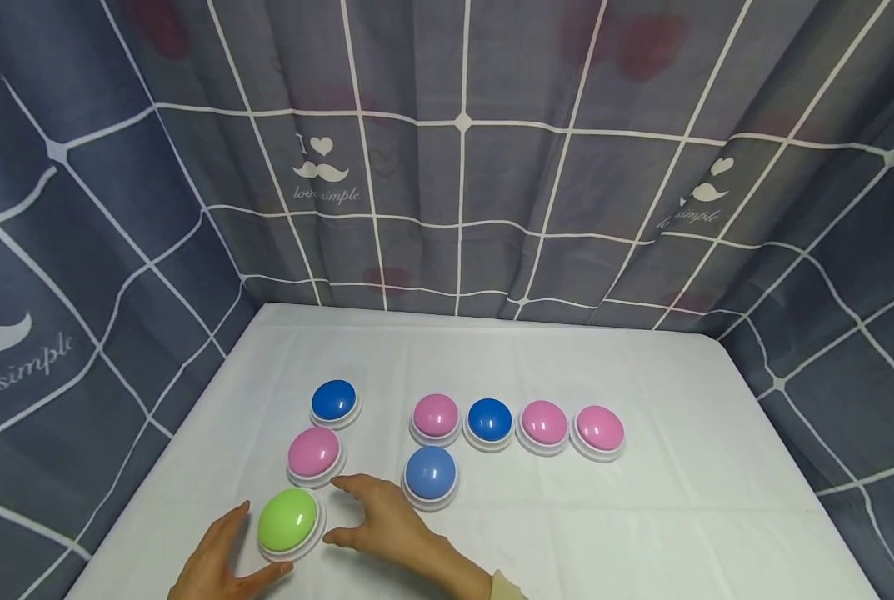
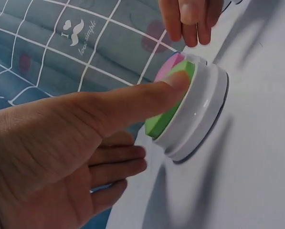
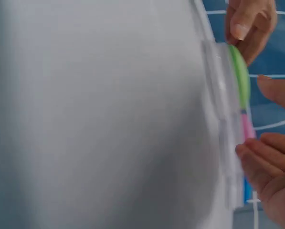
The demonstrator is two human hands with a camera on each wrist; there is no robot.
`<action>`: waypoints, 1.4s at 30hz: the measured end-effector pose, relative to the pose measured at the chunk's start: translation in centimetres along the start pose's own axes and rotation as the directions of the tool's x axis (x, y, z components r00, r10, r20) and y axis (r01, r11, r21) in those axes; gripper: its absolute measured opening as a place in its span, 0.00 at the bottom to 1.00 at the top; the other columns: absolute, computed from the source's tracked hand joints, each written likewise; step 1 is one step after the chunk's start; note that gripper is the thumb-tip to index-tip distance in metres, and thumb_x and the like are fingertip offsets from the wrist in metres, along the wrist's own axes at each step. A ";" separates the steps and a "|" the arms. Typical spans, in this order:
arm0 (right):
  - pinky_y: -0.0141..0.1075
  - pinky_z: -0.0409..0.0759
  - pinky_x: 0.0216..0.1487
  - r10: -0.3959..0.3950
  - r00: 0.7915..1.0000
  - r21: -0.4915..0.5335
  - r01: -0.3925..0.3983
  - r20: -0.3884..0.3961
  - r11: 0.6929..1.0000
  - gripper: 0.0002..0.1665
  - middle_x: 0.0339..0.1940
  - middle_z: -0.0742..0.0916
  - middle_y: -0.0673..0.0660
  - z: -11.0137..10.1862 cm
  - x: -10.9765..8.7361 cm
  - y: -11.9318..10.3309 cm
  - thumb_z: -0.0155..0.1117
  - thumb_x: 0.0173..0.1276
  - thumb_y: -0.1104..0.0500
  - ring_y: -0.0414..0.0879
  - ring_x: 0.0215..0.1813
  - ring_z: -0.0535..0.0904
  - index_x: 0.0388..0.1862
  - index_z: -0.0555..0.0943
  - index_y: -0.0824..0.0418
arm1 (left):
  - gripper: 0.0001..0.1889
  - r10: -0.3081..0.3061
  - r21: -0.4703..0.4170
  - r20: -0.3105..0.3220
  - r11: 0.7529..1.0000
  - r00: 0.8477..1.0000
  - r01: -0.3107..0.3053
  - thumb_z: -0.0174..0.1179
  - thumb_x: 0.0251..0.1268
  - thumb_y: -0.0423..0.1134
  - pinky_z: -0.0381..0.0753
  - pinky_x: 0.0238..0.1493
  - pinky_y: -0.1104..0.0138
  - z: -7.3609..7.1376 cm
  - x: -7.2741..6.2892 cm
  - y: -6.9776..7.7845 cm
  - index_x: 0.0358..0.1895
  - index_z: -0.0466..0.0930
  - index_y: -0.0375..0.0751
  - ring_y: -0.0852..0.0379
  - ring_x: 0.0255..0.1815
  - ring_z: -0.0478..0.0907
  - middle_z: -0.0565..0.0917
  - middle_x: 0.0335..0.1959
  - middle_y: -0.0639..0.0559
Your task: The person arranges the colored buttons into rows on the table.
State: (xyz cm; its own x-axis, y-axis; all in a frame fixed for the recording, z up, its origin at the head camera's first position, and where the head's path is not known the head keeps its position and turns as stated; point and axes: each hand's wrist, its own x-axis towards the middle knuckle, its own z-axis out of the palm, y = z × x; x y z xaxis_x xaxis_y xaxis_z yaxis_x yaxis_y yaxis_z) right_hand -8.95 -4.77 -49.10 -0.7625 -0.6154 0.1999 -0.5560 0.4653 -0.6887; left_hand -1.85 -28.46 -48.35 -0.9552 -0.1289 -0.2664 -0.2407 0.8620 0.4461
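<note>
A green dome push button (image 1: 287, 521) on a white round base sits at the table's front left. My left hand (image 1: 217, 558) is spread at its left side, thumb near its front edge; whether the thumb touches it I cannot tell. To its right, my right hand (image 1: 390, 521) has thumb and fingers apart, with nothing between them. The right fingertips are close to a pink button (image 1: 314, 452) just behind the green one. A blue button (image 1: 334, 400) stands behind that. Beside the right hand's back is a lighter blue button (image 1: 430, 473).
Behind the lighter blue button runs a row: a pink button (image 1: 435, 415), a dark blue button (image 1: 489, 419), then two more pink buttons (image 1: 544, 422). All stand on a white-covered table (image 1: 679, 517). A grey checked curtain (image 1: 409, 167) hangs around the back and sides.
</note>
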 end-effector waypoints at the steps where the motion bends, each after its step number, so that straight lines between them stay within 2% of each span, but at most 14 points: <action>1: 0.29 0.75 0.59 -0.009 1.000 -0.005 0.009 0.013 1.000 0.37 0.59 0.83 0.49 0.2 0.0 0.1 0.77 0.59 0.48 0.38 0.60 0.78 0.64 0.78 0.60 | 0.62 0.024 -0.010 0.000 1.000 1.000 -0.024 0.75 0.42 0.64 0.67 0.59 0.35 0.1 0.0 -0.1 0.69 0.55 0.20 0.21 0.64 0.61 0.62 0.65 0.20; 4: 0.28 0.74 0.60 -0.041 0.999 -0.017 0.042 0.036 0.999 0.37 0.59 0.84 0.49 0.7 0.0 0.5 0.77 0.59 0.49 0.37 0.60 0.77 0.64 0.77 0.61 | 0.58 0.085 -0.047 -0.007 0.995 0.996 -0.085 0.77 0.44 0.59 0.68 0.60 0.36 0.6 -0.1 -0.1 0.68 0.58 0.20 0.22 0.64 0.64 0.66 0.64 0.21; 11: 0.28 0.71 0.63 -0.110 0.990 -0.027 0.113 0.083 0.993 0.39 0.60 0.83 0.51 1.3 0.6 0.6 0.77 0.58 0.49 0.37 0.62 0.76 0.66 0.75 0.61 | 0.51 0.097 -0.043 -0.045 0.994 0.994 -0.098 0.78 0.45 0.53 0.70 0.59 0.37 0.8 -0.2 -0.1 0.67 0.64 0.23 0.24 0.63 0.67 0.71 0.61 0.26; 19: 0.26 0.71 0.62 -0.112 0.987 -0.092 0.123 0.114 0.988 0.40 0.59 0.83 0.51 1.6 1.2 -0.2 0.79 0.57 0.52 0.36 0.60 0.76 0.66 0.75 0.62 | 0.48 0.114 -0.067 -0.089 0.991 0.990 -0.120 0.76 0.50 0.52 0.68 0.61 0.37 0.9 -0.1 -0.3 0.67 0.65 0.24 0.26 0.64 0.67 0.72 0.62 0.27; 22: 0.26 0.70 0.63 -0.117 0.985 -0.104 0.130 0.125 0.986 0.41 0.60 0.82 0.50 1.7 1.5 -0.5 0.78 0.57 0.51 0.36 0.62 0.75 0.67 0.74 0.63 | 0.46 0.150 -0.066 -0.138 0.985 0.979 -0.160 0.77 0.49 0.49 0.68 0.60 0.36 1.1 -0.2 -0.4 0.66 0.66 0.24 0.26 0.63 0.68 0.73 0.61 0.26; 26: 0.26 0.67 0.64 -0.132 0.983 -0.113 0.147 0.128 0.983 0.42 0.62 0.81 0.51 2.0 1.8 -0.5 0.77 0.58 0.49 0.37 0.64 0.74 0.68 0.73 0.62 | 0.44 0.200 -0.066 -0.208 0.974 0.958 -0.217 0.78 0.47 0.45 0.71 0.57 0.36 1.4 -0.3 -0.4 0.64 0.69 0.24 0.26 0.60 0.71 0.75 0.59 0.27; 30: 0.26 0.66 0.66 -0.140 0.981 -0.103 0.154 0.134 0.983 0.43 0.64 0.80 0.51 2.2 1.9 -0.5 0.77 0.58 0.49 0.37 0.65 0.73 0.69 0.72 0.63 | 0.44 0.177 -0.080 -0.208 0.977 0.962 -0.197 0.78 0.47 0.47 0.70 0.58 0.37 1.5 -0.4 -0.3 0.64 0.70 0.25 0.27 0.61 0.71 0.75 0.59 0.28; 32: 0.27 0.66 0.66 -0.138 0.981 -0.103 0.153 0.139 0.983 0.43 0.64 0.80 0.51 2.3 1.9 -0.5 0.77 0.58 0.50 0.38 0.66 0.72 0.69 0.71 0.63 | 0.45 0.134 -0.094 -0.169 0.984 0.976 -0.151 0.77 0.49 0.51 0.68 0.60 0.37 1.4 -0.4 0.0 0.66 0.69 0.26 0.27 0.63 0.69 0.74 0.62 0.28; 37: 0.27 0.68 0.65 -0.131 0.987 -0.125 0.142 0.093 0.982 0.40 0.62 0.82 0.51 2.5 1.9 -0.5 0.78 0.58 0.51 0.38 0.64 0.74 0.67 0.74 0.63 | 0.46 0.099 -0.107 -0.139 0.988 0.985 -0.115 0.75 0.50 0.56 0.67 0.62 0.38 1.1 -0.5 0.4 0.67 0.68 0.28 0.28 0.65 0.67 0.73 0.63 0.29; 40: 0.27 0.68 0.65 -0.132 0.989 -0.128 0.139 0.061 0.982 0.39 0.61 0.83 0.51 2.5 1.8 -0.5 0.78 0.57 0.52 0.38 0.64 0.75 0.65 0.75 0.62 | 0.46 0.129 -0.094 -0.173 0.985 0.976 -0.146 0.75 0.49 0.55 0.68 0.60 0.38 1.2 -0.7 0.5 0.66 0.70 0.29 0.29 0.64 0.69 0.74 0.62 0.30; 42: 0.27 0.68 0.65 -0.134 0.990 -0.124 0.140 0.051 0.982 0.39 0.61 0.82 0.51 2.4 1.6 -0.5 0.78 0.58 0.52 0.38 0.64 0.75 0.66 0.75 0.62 | 0.44 0.164 -0.084 -0.219 0.979 0.962 -0.186 0.77 0.48 0.52 0.70 0.58 0.38 1.2 -0.8 0.6 0.65 0.71 0.30 0.29 0.62 0.71 0.76 0.61 0.31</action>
State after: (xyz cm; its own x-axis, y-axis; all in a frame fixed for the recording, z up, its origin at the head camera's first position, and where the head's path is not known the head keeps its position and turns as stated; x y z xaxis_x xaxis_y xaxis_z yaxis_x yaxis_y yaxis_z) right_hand -9.08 -7.49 -50.08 -0.6632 -0.7036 0.2550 -0.6938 0.4502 -0.5621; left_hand -1.05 -27.27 -48.92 -0.9959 -0.0900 0.0043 -0.0723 0.8264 0.5585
